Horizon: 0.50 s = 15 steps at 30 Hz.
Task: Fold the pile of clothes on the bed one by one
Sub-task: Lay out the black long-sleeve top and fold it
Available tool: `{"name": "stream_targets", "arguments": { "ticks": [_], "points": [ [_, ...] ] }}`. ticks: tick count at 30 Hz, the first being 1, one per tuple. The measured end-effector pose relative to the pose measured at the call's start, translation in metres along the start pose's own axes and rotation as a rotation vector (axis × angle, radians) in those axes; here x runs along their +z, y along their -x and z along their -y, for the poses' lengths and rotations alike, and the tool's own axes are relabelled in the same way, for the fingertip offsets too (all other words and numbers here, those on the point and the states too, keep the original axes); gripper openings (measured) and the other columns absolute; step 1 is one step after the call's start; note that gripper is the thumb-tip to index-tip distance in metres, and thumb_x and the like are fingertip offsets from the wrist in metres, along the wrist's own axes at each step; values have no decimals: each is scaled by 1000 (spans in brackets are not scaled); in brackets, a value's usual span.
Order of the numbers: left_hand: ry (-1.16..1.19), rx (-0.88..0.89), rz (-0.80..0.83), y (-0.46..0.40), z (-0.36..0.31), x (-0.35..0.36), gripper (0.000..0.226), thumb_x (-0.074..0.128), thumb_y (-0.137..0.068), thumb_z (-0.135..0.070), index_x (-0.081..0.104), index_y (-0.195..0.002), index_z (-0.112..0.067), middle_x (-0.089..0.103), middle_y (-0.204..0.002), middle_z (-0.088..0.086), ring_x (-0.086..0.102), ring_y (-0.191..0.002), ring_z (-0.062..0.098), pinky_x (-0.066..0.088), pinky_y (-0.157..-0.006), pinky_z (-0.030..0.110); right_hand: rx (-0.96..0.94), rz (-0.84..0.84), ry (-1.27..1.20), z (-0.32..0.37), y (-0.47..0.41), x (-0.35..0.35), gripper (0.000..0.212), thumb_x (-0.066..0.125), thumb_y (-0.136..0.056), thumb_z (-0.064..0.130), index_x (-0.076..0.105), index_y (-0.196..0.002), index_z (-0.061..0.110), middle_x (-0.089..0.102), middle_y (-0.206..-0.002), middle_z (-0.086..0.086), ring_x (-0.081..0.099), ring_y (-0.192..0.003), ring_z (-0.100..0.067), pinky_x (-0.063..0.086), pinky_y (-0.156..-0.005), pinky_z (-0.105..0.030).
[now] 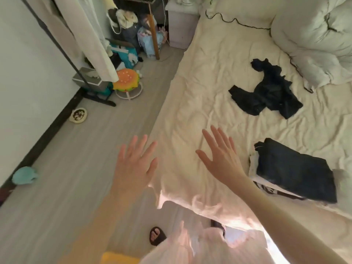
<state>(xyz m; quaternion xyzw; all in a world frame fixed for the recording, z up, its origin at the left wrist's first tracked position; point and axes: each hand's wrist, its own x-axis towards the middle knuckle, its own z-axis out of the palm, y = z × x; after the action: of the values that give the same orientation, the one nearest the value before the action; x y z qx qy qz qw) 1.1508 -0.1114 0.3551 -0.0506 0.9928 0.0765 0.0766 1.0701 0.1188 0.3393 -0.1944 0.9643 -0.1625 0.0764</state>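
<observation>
A crumpled dark garment (266, 92) lies unfolded in the middle of the cream bed sheet (200, 82). Nearer, at the right, a folded dark garment (295, 170) sits on top of a stack of folded clothes, with white and patterned pieces showing under it. My left hand (135, 164) hovers with fingers spread over the bed's left edge. My right hand (221, 157) is spread flat above the bare sheet, left of the folded stack. Neither hand holds anything.
A bunched white duvet (314, 39) fills the far right of the bed. Left of the bed is grey floor with a clothes rack (91, 86), a burger-shaped stool (126, 82), a small dish (78, 115) and a white nightstand (181, 25).
</observation>
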Motion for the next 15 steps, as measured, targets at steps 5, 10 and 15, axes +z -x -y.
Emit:
{"name": "stream_targets", "arguments": {
  "ticks": [5, 10, 15],
  "points": [
    [-33, -2, 24, 4, 84, -9, 54, 16, -97, -50, 12, -149, -36, 5, -159, -4, -2, -146, 20, 4, -118, 43, -24, -33, 0, 79, -26, 15, 63, 33, -93, 53, 22, -150, 27, 11, -159, -3, 4, -147, -23, 0, -117, -46],
    [-33, 69, 8, -44, 132, -18, 56, 7, -96, -56, 9, -149, -37, 5, -159, -4, -1, -146, 19, 2, -118, 41, 38, -25, 14, 122, -68, 29, 64, 29, -92, 57, 18, -150, 31, 10, -159, 0, 1, -147, -21, -2, -117, -46],
    [62, 118, -5, -94, 177, -31, 62, 9, -92, -56, 26, -147, -34, 22, -156, 0, 12, -145, 21, 5, -115, 40, 110, -73, -62, 164, -140, 43, 63, 35, -94, 54, 17, -150, 31, 10, -159, 1, 1, -147, -19, -5, -116, -42]
  ]
}}
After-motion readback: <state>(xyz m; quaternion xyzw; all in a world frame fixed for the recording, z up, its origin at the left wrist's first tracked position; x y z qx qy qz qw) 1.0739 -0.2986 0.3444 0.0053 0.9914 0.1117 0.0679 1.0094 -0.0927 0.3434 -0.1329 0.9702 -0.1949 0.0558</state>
